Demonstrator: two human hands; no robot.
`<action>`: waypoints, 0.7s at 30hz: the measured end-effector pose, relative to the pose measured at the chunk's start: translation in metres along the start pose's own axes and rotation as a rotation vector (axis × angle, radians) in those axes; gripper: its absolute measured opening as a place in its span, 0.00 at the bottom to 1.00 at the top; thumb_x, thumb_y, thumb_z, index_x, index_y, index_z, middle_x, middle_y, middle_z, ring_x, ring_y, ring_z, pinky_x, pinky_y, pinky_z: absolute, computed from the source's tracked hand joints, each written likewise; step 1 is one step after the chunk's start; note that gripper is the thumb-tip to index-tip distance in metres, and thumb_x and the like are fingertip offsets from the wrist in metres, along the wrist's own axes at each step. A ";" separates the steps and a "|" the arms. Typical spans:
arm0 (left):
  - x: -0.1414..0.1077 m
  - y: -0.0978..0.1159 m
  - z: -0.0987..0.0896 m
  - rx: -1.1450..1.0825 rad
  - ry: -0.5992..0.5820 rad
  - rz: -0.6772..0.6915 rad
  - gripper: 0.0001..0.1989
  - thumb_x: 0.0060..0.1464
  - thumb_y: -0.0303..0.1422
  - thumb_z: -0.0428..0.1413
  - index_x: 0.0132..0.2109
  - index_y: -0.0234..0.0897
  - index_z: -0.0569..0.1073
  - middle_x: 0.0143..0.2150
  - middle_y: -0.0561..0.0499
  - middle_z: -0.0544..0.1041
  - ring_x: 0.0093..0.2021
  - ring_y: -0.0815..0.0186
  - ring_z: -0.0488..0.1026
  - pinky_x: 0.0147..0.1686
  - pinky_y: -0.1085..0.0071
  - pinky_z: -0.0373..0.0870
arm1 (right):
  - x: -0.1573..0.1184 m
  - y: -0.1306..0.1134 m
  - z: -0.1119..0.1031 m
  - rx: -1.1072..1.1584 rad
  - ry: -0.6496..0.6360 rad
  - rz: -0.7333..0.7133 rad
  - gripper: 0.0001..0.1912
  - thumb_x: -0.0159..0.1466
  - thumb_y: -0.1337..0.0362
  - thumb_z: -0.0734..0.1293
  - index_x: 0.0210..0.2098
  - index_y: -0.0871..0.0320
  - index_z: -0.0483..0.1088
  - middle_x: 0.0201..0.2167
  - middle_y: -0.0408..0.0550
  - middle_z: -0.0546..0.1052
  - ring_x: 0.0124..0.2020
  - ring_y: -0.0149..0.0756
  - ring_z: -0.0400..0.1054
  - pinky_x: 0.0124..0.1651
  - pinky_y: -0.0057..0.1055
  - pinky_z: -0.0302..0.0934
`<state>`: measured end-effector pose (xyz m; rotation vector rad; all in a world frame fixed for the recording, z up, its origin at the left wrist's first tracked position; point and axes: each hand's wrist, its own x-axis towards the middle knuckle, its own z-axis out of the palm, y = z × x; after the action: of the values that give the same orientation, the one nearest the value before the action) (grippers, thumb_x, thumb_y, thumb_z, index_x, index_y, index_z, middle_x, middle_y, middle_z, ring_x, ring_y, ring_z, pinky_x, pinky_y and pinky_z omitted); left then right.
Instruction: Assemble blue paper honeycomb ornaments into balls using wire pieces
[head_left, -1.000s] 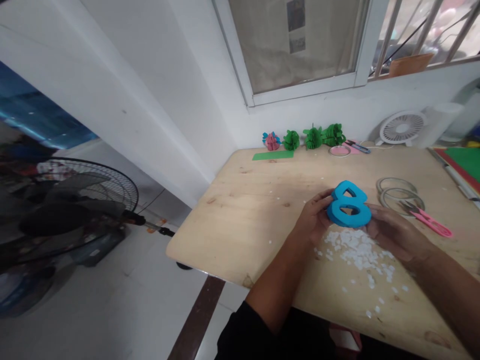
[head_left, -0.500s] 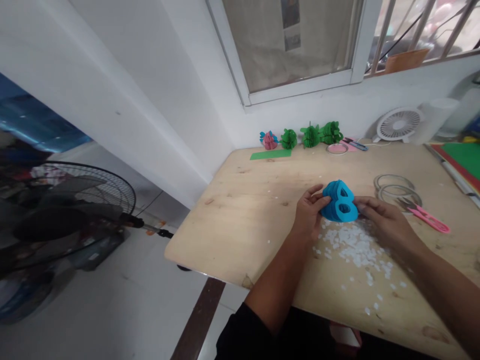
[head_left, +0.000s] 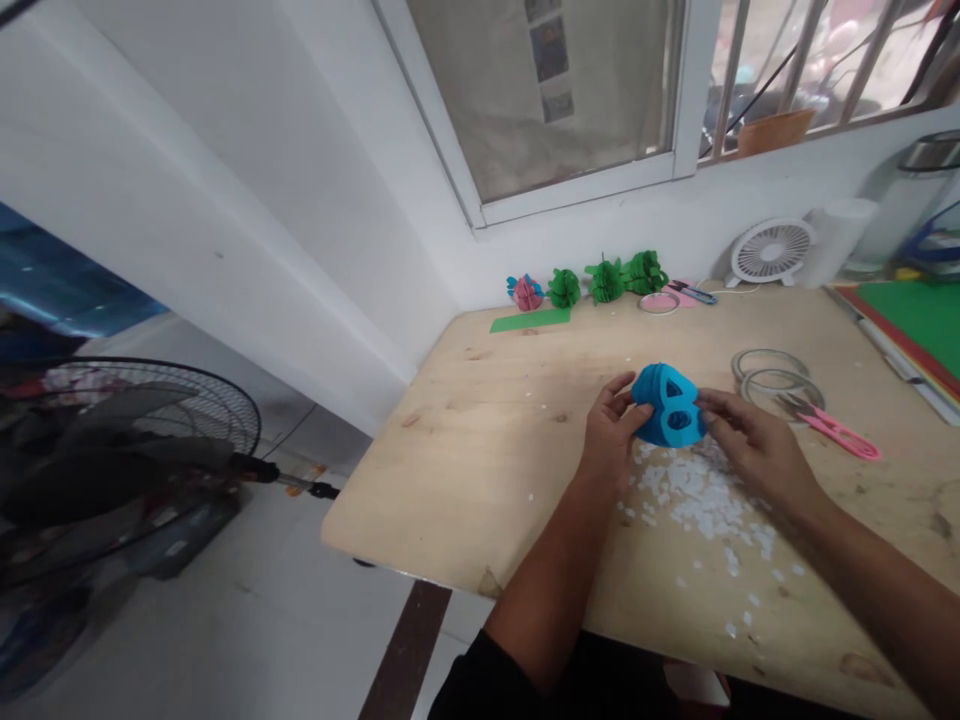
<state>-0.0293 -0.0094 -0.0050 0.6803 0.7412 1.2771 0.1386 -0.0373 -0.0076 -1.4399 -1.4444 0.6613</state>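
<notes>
Between my hands is a blue layered paper cutout (head_left: 660,425), shaped like a figure eight with two holes, its layers fanned apart. My left hand (head_left: 613,425) grips its left side, thumb in front and fingers behind. At its right edge, my right hand (head_left: 742,430) pinches the front layer between thumb and fingertips. Beneath the cutout and my hands, many small white paper bits (head_left: 709,500) lie scattered on the wooden table (head_left: 450,460). Just right of my right hand lie pink-handled thread snips (head_left: 840,433) and metal rings (head_left: 776,375).
Along the wall stand a pink and blue paper figure (head_left: 526,291) and several green ones (head_left: 606,281), behind a green paper strip (head_left: 530,320). A blue cutter (head_left: 694,292), a small white fan (head_left: 772,250) and coloured sheets (head_left: 915,320) sit farther right. A large black fan (head_left: 150,440) stands left.
The blue cutout has turned and its layers have spread wider on the left, with both hands still on it. My view has shifted slightly to the right.
</notes>
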 end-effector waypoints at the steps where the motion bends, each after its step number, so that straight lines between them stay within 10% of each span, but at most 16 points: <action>1: -0.001 0.000 0.000 0.003 -0.009 -0.006 0.32 0.35 0.33 0.72 0.51 0.39 0.74 0.41 0.50 0.79 0.45 0.61 0.76 0.48 0.65 0.67 | -0.001 0.000 0.000 -0.016 0.006 -0.004 0.19 0.61 0.52 0.65 0.47 0.54 0.77 0.44 0.52 0.83 0.45 0.50 0.77 0.49 0.47 0.70; 21: -0.004 -0.005 0.004 0.324 -0.048 0.115 0.30 0.37 0.33 0.71 0.51 0.41 0.75 0.49 0.46 0.78 0.45 0.58 0.75 0.48 0.62 0.71 | -0.002 -0.001 0.004 -0.005 -0.038 -0.001 0.28 0.57 0.44 0.69 0.52 0.53 0.73 0.46 0.54 0.81 0.41 0.50 0.76 0.43 0.45 0.72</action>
<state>-0.0238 -0.0141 -0.0062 1.0245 0.8893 1.2517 0.1344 -0.0388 -0.0088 -1.4371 -1.4769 0.6877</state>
